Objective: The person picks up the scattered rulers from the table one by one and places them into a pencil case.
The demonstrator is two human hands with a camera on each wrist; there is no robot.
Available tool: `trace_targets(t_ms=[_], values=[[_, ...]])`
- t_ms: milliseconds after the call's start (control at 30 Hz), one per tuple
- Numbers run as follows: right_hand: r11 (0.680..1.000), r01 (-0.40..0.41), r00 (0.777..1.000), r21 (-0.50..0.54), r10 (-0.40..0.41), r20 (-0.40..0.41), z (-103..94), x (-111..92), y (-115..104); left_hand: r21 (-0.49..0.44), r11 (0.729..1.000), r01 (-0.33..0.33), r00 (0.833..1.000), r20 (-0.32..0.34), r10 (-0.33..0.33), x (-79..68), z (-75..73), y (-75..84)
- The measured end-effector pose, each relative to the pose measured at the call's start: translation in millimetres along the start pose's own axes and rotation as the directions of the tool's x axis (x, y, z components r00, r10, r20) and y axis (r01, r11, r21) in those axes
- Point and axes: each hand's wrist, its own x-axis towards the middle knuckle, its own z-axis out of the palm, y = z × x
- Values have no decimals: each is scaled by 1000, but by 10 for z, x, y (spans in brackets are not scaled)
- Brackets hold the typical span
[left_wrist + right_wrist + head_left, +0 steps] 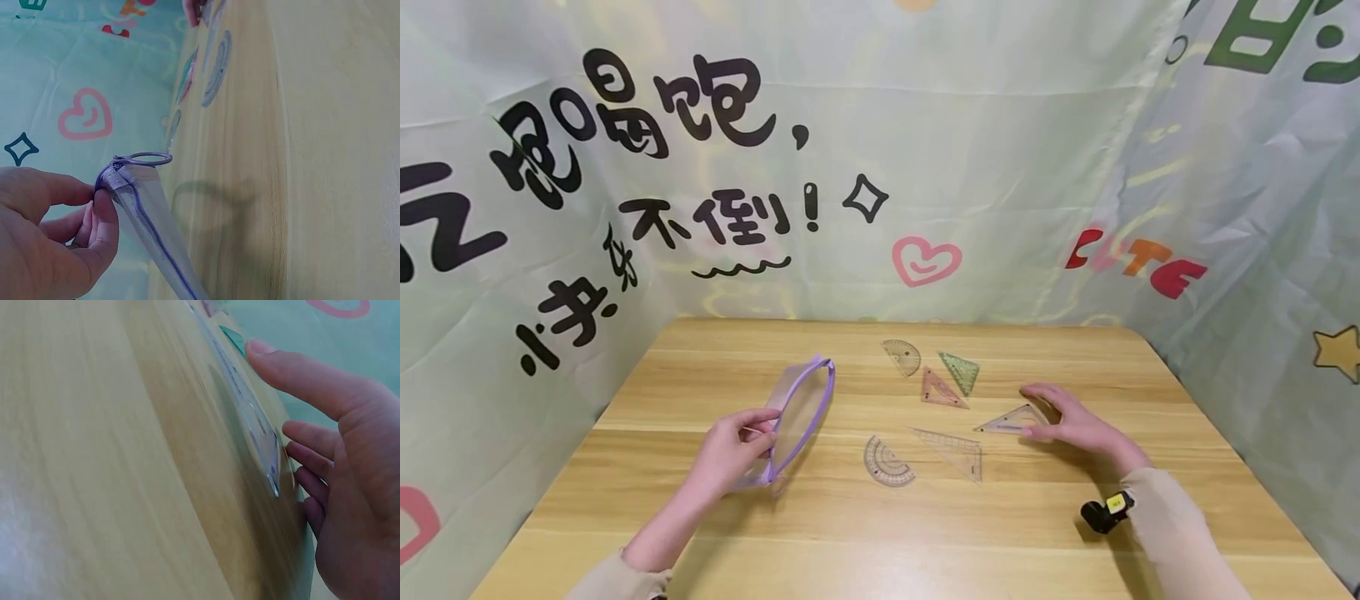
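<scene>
My left hand [730,450] pinches one side of a purple-trimmed mesh zipper pouch [829,390], whose mouth gapes open. In the left wrist view, a ring [164,159] sticks out at the pouch's end, near my thumb and fingertips. Over at the right, my right hand [1075,423] arches at the wide end of a clear set square [1000,421], thumb and fingers spread apart. That set square [259,434] lies on the table, with the fingers just beside it in the right wrist view.
Between the hands lie a clear set square [958,452], a clear protractor [886,463], a red set square [938,390], a green set square [962,372] and a yellowish protractor [904,356]. A printed cloth [1000,167] hangs behind the wooden table [880,550].
</scene>
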Motion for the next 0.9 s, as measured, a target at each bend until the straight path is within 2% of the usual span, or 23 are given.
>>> trace_targets(t_ms=[133, 400, 900], values=[[1000, -21, 1000, 13, 21, -11, -13, -15, 32, -4, 1000, -5, 1000, 5, 5, 5, 11, 6], [1000, -1, 1000, 19, 2, -29, 10, -14, 96, 4, 1000, -10, 1000, 0, 10, 2, 9, -9], [997, -18, 998, 80, 22, -52, 13, -42, 127, 1, 1000, -2, 1000, 3, 2, -2, 26, -6]])
